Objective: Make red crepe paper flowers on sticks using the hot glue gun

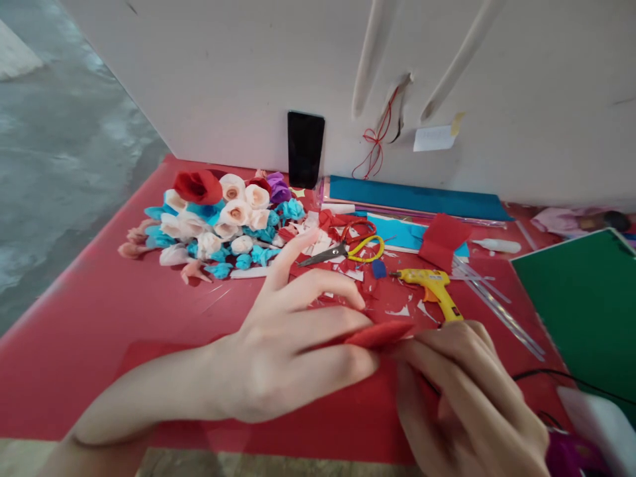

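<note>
Held red piece (pixel 380 334) partly hidden by left hand (pixel 293 348); green board (pixel 581 311) cropped.

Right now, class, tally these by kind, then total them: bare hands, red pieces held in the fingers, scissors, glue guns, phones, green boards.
Hands, left hand and right hand: 2
Held red piece: 1
Scissors: 1
Glue gun: 1
Phone: 1
Green board: 1
Total: 7

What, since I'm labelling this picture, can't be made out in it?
All in the head view:
Red piece: partly hidden by the left hand.
Yellow glue gun: handle end hidden by the right hand.
White note: any writing too small to read.
Green board: cut off by the right edge.
Purple object: cut off by the bottom edge.
</note>
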Available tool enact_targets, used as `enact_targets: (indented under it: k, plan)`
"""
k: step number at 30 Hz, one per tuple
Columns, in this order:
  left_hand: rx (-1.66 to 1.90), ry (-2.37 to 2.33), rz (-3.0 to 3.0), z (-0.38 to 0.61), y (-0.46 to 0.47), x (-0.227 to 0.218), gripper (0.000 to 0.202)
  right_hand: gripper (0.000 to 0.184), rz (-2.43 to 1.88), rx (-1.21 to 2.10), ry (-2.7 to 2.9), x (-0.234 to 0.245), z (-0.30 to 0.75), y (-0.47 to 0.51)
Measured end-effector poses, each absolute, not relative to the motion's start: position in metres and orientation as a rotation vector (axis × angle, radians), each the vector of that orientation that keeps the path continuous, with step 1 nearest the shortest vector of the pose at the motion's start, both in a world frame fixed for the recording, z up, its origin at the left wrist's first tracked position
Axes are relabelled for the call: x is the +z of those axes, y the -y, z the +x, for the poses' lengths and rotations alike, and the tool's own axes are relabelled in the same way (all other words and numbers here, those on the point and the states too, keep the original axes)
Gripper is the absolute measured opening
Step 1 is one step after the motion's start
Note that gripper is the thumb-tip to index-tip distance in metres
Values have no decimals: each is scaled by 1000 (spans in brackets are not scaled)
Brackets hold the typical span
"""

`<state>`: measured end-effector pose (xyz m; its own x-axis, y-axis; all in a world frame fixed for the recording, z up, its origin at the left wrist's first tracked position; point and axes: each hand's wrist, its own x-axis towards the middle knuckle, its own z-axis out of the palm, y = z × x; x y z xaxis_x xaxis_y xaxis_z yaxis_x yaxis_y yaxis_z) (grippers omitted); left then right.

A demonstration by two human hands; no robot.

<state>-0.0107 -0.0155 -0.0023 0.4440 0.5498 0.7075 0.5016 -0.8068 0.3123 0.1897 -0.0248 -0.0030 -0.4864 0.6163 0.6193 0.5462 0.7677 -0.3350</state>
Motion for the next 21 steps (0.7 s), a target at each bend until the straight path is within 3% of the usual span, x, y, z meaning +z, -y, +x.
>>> enact_targets:
  k: [9,21]
  plan:
    - [1329,-936,2534,-9,12,-4,16,16,-992,424,2221,-1,197,17]
    - [1258,-894,2564,-9,10,-6,17,19,-843,1184,2011,-2,198,7]
